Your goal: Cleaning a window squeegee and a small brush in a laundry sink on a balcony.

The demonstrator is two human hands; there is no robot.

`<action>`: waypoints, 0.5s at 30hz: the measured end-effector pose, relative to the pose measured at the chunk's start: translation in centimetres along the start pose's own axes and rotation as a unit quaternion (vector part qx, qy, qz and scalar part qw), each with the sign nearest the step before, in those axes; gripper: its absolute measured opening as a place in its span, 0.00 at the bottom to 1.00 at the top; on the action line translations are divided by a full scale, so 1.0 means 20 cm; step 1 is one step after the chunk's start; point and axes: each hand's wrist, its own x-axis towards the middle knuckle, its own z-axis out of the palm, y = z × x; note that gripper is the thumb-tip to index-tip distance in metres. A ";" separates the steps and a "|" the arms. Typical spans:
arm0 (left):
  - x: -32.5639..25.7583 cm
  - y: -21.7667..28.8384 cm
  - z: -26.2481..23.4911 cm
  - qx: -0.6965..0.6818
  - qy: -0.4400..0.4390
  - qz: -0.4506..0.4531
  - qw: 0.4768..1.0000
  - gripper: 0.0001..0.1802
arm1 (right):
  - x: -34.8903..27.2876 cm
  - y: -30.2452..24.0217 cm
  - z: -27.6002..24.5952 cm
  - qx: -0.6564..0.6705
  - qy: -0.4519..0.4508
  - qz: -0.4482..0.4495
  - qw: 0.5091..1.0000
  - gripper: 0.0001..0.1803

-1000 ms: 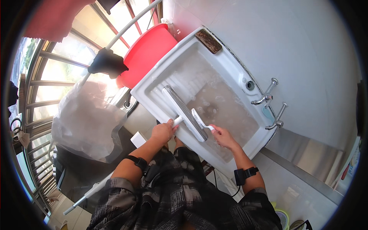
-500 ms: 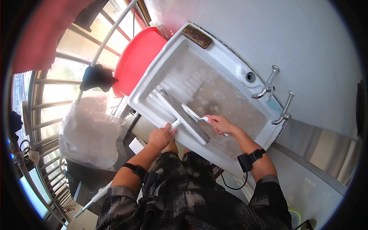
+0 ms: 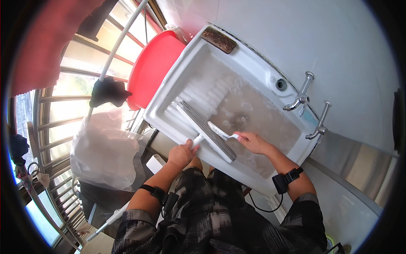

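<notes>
My left hand (image 3: 182, 153) is closed around the white handle of a mop (image 3: 207, 132), just below its long, grey ribbed head. That head lies slantwise over the near rim of a white sink (image 3: 167, 99), its far end reaching over the basin. In my right hand (image 3: 253, 142) a white scrubbing brush (image 3: 219, 130) is gripped by its handle, with its bristles down against or close to the right side of the mop head. Cloudy, foamy water (image 3: 249, 106) fills the sink basin. A white pole (image 3: 111, 221) shows beyond my left forearm.
A red basin (image 3: 154, 67) stands left of the sink. A brown block (image 3: 218, 40) rests on the sink's far corner. Two metal taps (image 3: 302, 95) stick out on the right. Clear plastic sheeting (image 3: 105, 152) hangs at left, near a barred window (image 3: 80, 82).
My right hand has shifted slightly, and the brush has turned and slid a little along the mop head toward me. The whole view has drifted slightly; my left hand keeps its grip.
</notes>
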 end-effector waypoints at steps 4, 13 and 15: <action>0.00 0.00 -0.01 0.008 0.004 0.000 1.000 0.27 | 0.00 0.02 0.11 0.119 -0.004 0.058 0.991 0.22; 0.00 -0.03 0.04 0.051 0.073 0.006 0.996 0.28 | 0.09 0.04 0.11 0.122 -0.001 0.019 0.992 0.22; -0.01 -0.02 0.02 0.051 0.079 -0.004 0.996 0.28 | -0.20 0.18 0.11 0.127 -0.019 0.045 0.991 0.22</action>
